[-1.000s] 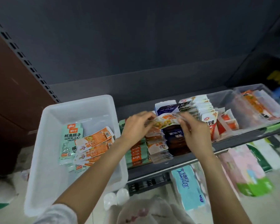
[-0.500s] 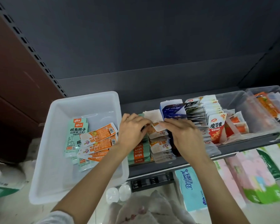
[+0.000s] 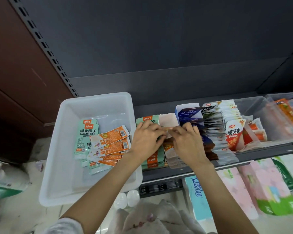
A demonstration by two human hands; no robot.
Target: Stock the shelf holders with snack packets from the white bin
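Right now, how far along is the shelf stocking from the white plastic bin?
Done: the shelf rows of mint-green packets and dark blue packets look filled. In hand: the left hand and right hand pinch one orange packet over the white cardboard holder. Left: loose orange and mint-green packets still lie in the white plastic bin.

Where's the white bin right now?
In the head view the white bin sits on the left, just left of the shelf row of green packets and beside the left hand. Green and orange packets lie inside it.
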